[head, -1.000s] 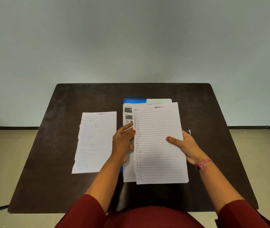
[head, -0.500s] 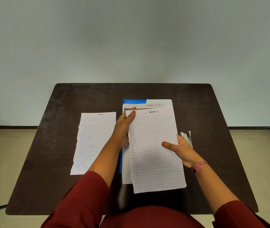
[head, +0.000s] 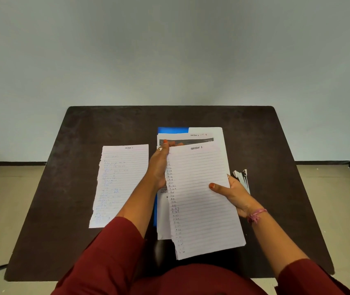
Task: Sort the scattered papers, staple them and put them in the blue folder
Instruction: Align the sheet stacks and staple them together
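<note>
A dark brown table point(head: 106, 128) stands against a pale grey-blue wall point(head: 169, 50) on a beige floor point(head: 3, 199).

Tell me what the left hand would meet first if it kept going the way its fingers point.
The left hand points away from the person; its fingertips would likely slide along the printed sheet, then the blue folder. Height is unclear.
</note>
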The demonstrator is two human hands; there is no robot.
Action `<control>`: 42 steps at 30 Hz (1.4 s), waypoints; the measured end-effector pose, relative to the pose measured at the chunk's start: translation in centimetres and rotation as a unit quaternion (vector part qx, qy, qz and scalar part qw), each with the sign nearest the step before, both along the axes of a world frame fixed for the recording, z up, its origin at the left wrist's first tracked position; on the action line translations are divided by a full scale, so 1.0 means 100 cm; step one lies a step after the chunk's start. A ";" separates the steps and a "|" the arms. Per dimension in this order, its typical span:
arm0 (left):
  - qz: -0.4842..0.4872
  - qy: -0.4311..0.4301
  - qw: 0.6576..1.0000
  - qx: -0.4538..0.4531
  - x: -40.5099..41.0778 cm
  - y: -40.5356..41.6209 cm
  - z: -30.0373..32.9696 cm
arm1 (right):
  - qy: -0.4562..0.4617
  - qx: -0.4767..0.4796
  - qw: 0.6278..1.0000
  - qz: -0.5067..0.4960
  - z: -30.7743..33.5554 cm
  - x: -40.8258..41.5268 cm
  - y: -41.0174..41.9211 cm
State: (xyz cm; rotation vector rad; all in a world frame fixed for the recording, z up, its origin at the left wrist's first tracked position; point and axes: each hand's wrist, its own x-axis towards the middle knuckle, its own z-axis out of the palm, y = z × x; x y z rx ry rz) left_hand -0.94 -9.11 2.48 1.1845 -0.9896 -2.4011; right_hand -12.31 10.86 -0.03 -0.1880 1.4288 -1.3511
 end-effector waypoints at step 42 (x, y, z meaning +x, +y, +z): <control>0.013 -0.110 0.989 -0.100 0.025 0.034 -0.052 | 0.032 0.001 0.997 -0.065 0.022 -0.052 -0.027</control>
